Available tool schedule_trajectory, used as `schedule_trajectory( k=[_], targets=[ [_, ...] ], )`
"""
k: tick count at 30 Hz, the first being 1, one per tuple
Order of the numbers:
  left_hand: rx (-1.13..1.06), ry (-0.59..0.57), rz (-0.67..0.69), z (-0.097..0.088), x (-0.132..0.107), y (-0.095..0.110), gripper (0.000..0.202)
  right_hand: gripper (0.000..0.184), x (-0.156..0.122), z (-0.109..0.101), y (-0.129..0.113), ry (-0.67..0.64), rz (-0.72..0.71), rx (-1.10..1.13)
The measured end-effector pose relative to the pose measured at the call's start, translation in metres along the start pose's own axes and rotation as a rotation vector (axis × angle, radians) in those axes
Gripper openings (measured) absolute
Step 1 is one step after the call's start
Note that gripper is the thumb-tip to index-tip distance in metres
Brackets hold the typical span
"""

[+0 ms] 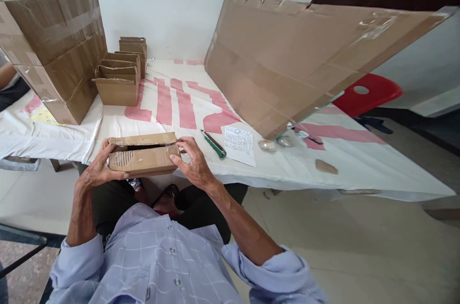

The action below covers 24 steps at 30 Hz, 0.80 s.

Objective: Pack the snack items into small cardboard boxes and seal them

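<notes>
A small cardboard box [151,160] is held between my two hands at the table's front edge, above my lap. Its top flaps do not meet, and a dark gap shows between them. My left hand [98,165] grips the box's left end, fingers at the back and thumb along the front. At the right end, my right hand [194,162] holds it with the thumb on the front flap. To the right of that hand lies a green utility knife [214,145], beside a white sheet [239,146] printed with small shapes.
Several open cardboard boxes [117,90] stand behind, next to a stack of taped cartons [72,45]. A large cardboard panel [280,54] leans at the right. Two tape rolls [267,146] and a cardboard scrap [326,166] lie on the covered table [287,169]. A red chair [373,95] is beyond.
</notes>
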<state>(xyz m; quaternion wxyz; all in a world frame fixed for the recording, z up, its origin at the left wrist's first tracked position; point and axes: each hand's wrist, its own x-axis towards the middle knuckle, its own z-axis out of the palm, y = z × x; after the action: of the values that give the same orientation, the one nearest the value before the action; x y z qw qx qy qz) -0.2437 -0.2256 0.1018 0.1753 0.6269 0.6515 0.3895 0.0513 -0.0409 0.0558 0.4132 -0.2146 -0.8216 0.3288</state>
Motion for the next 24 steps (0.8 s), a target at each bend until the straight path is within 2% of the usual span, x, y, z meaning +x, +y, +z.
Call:
schedule_trajectory(
  k=[5,10,14,19,24],
  targets=[
    [-0.002,0.005,-0.005,0.000,0.001,-0.003,0.073,0.023,0.006,0.000,-0.005,0.049,-0.020,-0.031],
    [-0.004,-0.009,-0.002,0.003,0.000,0.000,0.070,0.018,0.016,0.004,-0.006,0.050,0.000,-0.039],
    [-0.026,0.003,0.004,0.004,-0.003,0.001,0.076,0.017,0.019,0.005,-0.007,0.035,0.044,-0.003],
    [-0.062,0.050,-0.032,-0.001,0.000,-0.007,0.077,0.018,0.018,0.002,-0.009,-0.016,0.069,0.086],
    [-0.088,0.044,-0.039,-0.005,0.008,-0.015,0.078,0.015,0.019,-0.002,-0.013,-0.024,0.086,0.109]
  ],
)
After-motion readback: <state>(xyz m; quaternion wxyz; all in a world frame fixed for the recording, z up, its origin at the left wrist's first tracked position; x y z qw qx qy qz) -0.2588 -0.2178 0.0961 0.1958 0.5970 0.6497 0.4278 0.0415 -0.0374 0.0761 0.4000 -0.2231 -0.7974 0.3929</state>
